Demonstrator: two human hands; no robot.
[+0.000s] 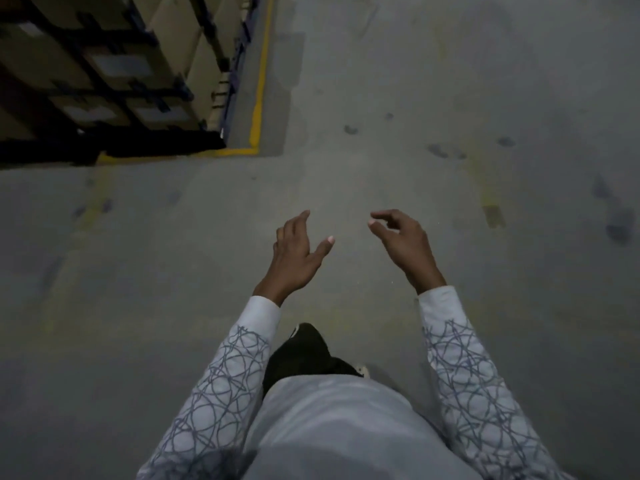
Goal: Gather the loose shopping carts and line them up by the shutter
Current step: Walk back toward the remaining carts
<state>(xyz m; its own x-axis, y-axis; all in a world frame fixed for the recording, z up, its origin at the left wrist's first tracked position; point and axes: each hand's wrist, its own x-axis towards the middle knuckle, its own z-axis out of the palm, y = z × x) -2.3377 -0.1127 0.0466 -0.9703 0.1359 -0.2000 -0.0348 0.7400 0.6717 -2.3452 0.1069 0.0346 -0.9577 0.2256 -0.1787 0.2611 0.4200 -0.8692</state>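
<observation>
Spreading beneath everything is a stained concrete floor [450,98]; a pallet rack of cartons [104,71] is standing upper left. Left hand [296,258] and right hand [405,242] are hovering, each grip released, holding nothing; no cart is showing.

Matt, scuffed concrete floor [450,81], brown cardboard boxes [114,64] on dark metal racking [239,57], patterned cloth sleeves [221,372].

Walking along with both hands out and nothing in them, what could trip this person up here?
Both the left hand and right hand are open and empty, and no cart is in view, so nothing steadies a stumble. The pallet rack of cardboard boxes stands close on the left; drifting over the yellow floor line could clip its corner. Dim light may hide the dark floor stains.
</observation>
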